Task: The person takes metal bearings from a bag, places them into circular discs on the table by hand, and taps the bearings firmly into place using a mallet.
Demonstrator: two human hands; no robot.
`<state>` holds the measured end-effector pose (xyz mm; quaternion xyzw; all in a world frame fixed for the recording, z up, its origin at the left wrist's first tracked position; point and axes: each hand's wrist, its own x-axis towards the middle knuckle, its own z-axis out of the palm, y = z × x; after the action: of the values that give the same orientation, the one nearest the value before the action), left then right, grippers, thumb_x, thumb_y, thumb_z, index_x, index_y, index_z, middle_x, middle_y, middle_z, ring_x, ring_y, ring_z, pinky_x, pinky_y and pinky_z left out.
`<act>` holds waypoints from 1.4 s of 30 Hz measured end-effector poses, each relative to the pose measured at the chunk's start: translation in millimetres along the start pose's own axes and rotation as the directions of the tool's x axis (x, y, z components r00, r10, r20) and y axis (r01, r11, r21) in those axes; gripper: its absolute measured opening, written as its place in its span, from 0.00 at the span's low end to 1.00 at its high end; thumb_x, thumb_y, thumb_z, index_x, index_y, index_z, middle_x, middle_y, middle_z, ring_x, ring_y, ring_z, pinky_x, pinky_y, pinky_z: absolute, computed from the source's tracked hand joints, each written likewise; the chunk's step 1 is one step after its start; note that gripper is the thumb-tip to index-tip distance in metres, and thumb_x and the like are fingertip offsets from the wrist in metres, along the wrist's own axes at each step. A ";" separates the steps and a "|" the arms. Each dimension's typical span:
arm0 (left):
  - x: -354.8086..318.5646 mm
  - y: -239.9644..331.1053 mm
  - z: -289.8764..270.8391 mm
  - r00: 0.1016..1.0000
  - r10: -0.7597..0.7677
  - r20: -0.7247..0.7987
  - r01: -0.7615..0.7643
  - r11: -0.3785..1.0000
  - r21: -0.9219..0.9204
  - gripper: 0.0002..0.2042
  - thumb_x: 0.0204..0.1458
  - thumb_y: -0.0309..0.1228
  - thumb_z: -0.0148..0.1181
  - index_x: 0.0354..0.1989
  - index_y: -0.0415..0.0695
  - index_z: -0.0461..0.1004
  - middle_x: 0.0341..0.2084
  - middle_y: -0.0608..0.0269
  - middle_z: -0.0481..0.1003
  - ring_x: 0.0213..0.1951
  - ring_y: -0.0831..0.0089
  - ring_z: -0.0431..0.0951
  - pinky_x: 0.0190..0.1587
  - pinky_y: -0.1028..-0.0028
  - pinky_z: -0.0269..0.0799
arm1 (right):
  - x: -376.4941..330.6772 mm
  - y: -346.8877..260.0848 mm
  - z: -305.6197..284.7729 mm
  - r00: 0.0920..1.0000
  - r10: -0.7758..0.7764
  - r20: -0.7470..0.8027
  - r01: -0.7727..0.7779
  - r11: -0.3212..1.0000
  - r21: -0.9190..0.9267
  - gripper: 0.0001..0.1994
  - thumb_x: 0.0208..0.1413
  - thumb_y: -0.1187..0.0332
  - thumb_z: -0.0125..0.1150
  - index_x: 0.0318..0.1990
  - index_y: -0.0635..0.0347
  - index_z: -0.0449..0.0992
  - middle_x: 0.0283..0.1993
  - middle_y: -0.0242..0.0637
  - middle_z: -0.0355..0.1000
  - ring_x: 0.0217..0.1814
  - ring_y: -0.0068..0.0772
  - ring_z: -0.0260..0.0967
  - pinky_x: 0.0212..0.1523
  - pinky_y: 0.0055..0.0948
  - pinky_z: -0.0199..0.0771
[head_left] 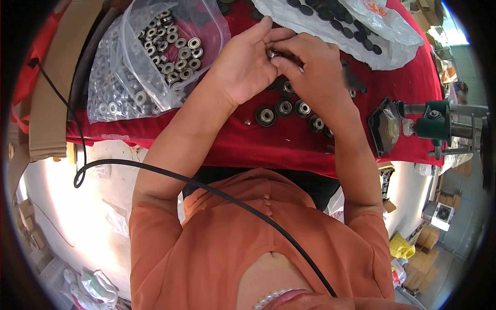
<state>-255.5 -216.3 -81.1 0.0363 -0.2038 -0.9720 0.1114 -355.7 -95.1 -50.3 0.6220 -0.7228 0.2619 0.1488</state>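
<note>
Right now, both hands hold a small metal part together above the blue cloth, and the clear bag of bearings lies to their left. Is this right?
Not quite: the cloth is red, not blue, as the head view shows. The rest stands: the left hand and right hand hold a small metal part together, and the clear bag of bearings lies to their left.

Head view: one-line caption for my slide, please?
Both hands, left hand and right hand, pinch a small bearing above black wheels on red cloth.

Red-covered table above a pale, brightly lit floor; cardboard boxes stacked lower right; cardboard sheet at left.
</note>
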 end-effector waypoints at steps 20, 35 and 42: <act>-0.2 24.8 -4.4 0.925 0.298 -0.234 -0.300 0.954 0.029 0.22 0.66 0.35 0.45 0.53 0.21 0.63 0.57 0.30 0.63 0.63 0.44 0.64 0.69 0.55 0.59 | -33.0 -18.9 8.3 0.986 -0.167 0.016 0.168 0.985 -0.049 0.10 0.44 0.72 0.70 0.36 0.57 0.81 0.32 0.30 0.71 0.35 0.33 0.69 0.43 0.34 0.63; -1.0 23.7 -5.9 0.924 0.315 -0.217 -0.318 0.948 0.021 0.21 0.66 0.35 0.44 0.53 0.22 0.63 0.56 0.31 0.64 0.63 0.44 0.64 0.69 0.55 0.59 | -45.5 -47.7 -10.8 0.961 -0.025 0.274 0.100 0.959 -0.264 0.17 0.50 0.70 0.64 0.50 0.59 0.79 0.43 0.32 0.70 0.49 0.33 0.66 0.59 0.42 0.56; 1.3 23.0 -6.4 0.924 0.315 -0.217 -0.323 0.946 -0.003 0.22 0.66 0.35 0.44 0.53 0.21 0.62 0.57 0.31 0.63 0.63 0.44 0.63 0.69 0.54 0.58 | -49.6 -50.3 -6.7 0.967 -0.001 0.254 0.073 0.959 -0.275 0.17 0.52 0.68 0.63 0.51 0.60 0.78 0.43 0.31 0.69 0.50 0.34 0.66 0.60 0.43 0.54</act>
<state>-251.4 -239.6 -77.7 0.1046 -0.1748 -0.9351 0.2900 -298.3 -55.0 -61.9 0.6362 -0.7537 0.0725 0.1482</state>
